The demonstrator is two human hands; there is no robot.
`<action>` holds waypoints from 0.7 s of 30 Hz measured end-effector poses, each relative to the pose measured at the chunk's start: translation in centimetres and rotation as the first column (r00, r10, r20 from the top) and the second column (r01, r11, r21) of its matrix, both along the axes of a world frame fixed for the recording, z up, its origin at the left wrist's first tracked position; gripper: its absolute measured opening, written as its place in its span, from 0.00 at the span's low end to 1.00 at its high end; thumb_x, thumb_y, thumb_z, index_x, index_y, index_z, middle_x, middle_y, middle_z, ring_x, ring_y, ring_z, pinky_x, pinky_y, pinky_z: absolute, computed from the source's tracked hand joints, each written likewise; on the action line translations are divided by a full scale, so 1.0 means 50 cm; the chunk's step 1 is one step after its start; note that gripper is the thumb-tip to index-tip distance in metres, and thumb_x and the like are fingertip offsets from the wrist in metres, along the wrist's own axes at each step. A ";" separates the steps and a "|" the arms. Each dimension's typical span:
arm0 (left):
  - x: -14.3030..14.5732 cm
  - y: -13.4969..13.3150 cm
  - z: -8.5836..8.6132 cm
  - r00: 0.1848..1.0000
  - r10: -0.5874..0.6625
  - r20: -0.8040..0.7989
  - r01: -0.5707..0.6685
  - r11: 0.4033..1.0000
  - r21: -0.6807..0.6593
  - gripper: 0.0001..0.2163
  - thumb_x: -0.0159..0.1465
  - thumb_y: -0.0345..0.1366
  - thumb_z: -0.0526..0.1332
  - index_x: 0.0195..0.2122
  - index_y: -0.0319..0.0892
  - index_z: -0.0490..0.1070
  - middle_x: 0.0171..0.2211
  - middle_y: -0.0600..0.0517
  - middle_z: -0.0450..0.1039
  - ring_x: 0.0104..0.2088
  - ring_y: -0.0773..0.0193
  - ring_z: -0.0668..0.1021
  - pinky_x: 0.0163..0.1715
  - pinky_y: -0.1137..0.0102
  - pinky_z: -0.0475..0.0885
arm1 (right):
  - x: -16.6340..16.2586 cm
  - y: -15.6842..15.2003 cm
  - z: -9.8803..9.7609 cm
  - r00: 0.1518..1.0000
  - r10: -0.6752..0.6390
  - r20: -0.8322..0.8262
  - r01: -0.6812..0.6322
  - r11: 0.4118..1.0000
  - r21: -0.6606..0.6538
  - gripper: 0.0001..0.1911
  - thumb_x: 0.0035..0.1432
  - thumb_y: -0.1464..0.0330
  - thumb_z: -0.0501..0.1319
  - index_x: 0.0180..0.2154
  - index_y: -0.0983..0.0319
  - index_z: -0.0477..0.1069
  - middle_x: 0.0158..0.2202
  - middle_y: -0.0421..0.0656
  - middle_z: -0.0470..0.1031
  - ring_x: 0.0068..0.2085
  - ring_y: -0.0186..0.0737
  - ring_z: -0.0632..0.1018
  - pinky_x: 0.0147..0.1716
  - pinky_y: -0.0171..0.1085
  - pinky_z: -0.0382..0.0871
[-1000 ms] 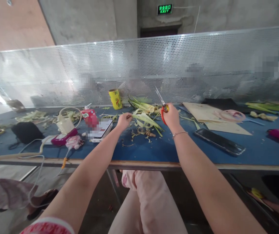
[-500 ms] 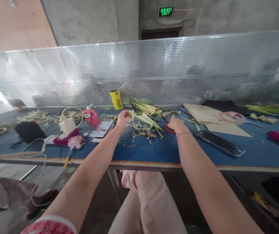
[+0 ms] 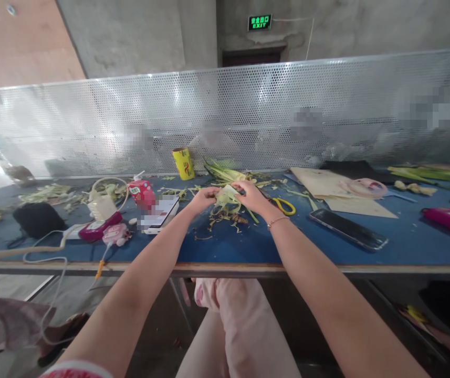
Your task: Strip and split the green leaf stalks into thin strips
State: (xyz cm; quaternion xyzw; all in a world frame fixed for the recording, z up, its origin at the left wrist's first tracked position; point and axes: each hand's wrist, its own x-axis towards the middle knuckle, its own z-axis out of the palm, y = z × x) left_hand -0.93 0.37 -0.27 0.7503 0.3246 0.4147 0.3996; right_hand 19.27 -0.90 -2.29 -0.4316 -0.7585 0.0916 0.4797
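My left hand [image 3: 204, 199] pinches the left side of a pale green plant stalk [image 3: 228, 197] just above the table. From the other side my right hand [image 3: 250, 196] closes on the same stalk, its fingertips at the upper right part. The stalk's lower end is hidden among the peelings. Beneath both hands lie root bits and thin plant scraps [image 3: 228, 216]. Scissors with a yellow handle [image 3: 285, 207] rest to the right of my right hand, their blades mostly hidden. More green stalks [image 3: 225, 173] lie behind the hands.
A yellow cardboard tube [image 3: 183, 164] stands near the perforated metal panel [image 3: 130, 115]. To the left are a phone [image 3: 164, 212], a red drink carton [image 3: 142, 194] and a power bank with cables. On the right are a dark phone [image 3: 348, 229] and beige paper [image 3: 319, 186].
My right hand has left the red-looking handle on the table and moved left to the stalk. The stalk now sits between both hands. The view has shifted slightly.
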 end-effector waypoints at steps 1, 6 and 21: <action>-0.001 -0.002 0.002 1.000 -0.004 -0.013 0.004 1.000 0.005 0.21 0.42 0.22 0.55 0.38 0.36 0.76 0.29 0.52 0.78 0.30 0.67 0.76 0.35 0.72 0.68 | -0.001 -0.005 0.003 1.000 0.004 0.013 -0.004 1.000 -0.014 0.16 0.52 0.74 0.60 0.45 0.63 0.72 0.46 0.50 0.72 0.43 0.40 0.75 0.48 0.44 0.70; -0.001 -0.003 0.003 0.999 -0.009 -0.041 0.009 1.000 0.006 0.22 0.41 0.22 0.54 0.37 0.36 0.76 0.28 0.53 0.76 0.28 0.68 0.74 0.32 0.73 0.67 | -0.012 -0.029 0.018 0.999 0.016 0.047 -0.012 0.998 -0.064 0.15 0.54 0.72 0.61 0.46 0.65 0.72 0.48 0.52 0.72 0.44 0.41 0.75 0.48 0.45 0.68; 0.003 0.014 -0.007 0.996 -0.002 -0.094 0.004 1.000 0.017 0.17 0.43 0.25 0.53 0.32 0.38 0.76 0.29 0.52 0.76 0.32 0.66 0.74 0.36 0.71 0.68 | -0.018 -0.032 0.017 0.996 0.049 0.073 -0.053 0.997 0.050 0.09 0.58 0.68 0.55 0.32 0.62 0.73 0.34 0.45 0.76 0.35 0.38 0.74 0.38 0.38 0.67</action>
